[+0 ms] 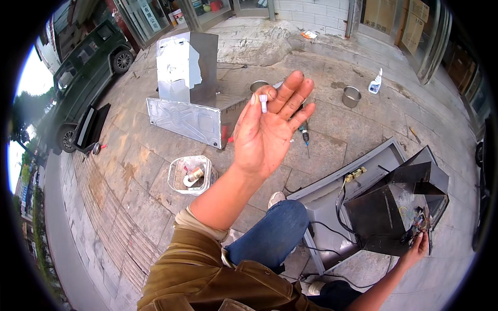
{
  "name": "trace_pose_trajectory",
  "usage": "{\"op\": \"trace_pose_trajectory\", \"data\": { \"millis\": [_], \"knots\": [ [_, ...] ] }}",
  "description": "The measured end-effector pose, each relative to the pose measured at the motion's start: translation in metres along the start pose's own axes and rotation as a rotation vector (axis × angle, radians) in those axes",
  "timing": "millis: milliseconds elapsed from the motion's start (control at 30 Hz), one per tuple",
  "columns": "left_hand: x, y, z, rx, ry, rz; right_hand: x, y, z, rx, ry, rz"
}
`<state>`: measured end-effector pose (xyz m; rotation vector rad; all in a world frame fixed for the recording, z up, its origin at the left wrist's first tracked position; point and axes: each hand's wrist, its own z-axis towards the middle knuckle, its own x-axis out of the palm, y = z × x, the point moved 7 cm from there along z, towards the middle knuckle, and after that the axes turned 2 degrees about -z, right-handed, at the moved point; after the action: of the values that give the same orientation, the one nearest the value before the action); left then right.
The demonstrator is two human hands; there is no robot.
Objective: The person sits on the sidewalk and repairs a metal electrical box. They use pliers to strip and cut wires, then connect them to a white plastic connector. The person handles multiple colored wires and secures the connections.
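Note:
My left hand (265,139) is raised palm up in the middle of the view. Its thumb and index finger pinch a small pale plastic cap (263,103), while the other fingers stretch out. Low on the right, my right hand (415,253) reaches to the edge of a black sheet-metal housing (371,220). Its fingertips close on a bunch of thin coloured wires (421,222); which wires they grip is too small to tell. The housing rests on a long grey metal frame (324,210), and a black cable (340,210) runs along it.
A white bucket (210,179) with small items stands left of my forearm. Behind it are a metal panel (181,122) and a tall metal box (203,67). A power drill (305,136), metal ring (351,97), spray bottle (375,83) and screwdriver (415,135) lie or stand farther off.

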<state>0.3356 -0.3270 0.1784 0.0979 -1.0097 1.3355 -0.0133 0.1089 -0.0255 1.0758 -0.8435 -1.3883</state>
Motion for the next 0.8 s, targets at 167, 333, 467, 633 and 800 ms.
{"op": "trace_pose_trajectory", "data": {
  "millis": [167,333,467,633,800],
  "knots": [
    [-0.09,0.067,-0.022,-0.272,-0.228,0.092,0.007,-0.014,0.006,0.023,-0.02,-0.051],
    [-0.042,0.156,-0.041,-0.46,-0.125,0.436,0.015,-0.019,0.004,-0.071,0.045,0.161],
    [0.044,0.242,-0.057,-0.594,0.219,0.68,0.021,-0.011,0.001,-0.098,0.028,0.214],
    [0.157,0.35,-0.057,-0.454,0.737,0.86,0.009,0.002,0.003,-0.117,-0.018,0.118],
    [0.206,0.415,-0.066,-0.283,0.926,1.008,-0.01,0.003,0.005,-0.138,-0.065,0.131]
  ]
}}
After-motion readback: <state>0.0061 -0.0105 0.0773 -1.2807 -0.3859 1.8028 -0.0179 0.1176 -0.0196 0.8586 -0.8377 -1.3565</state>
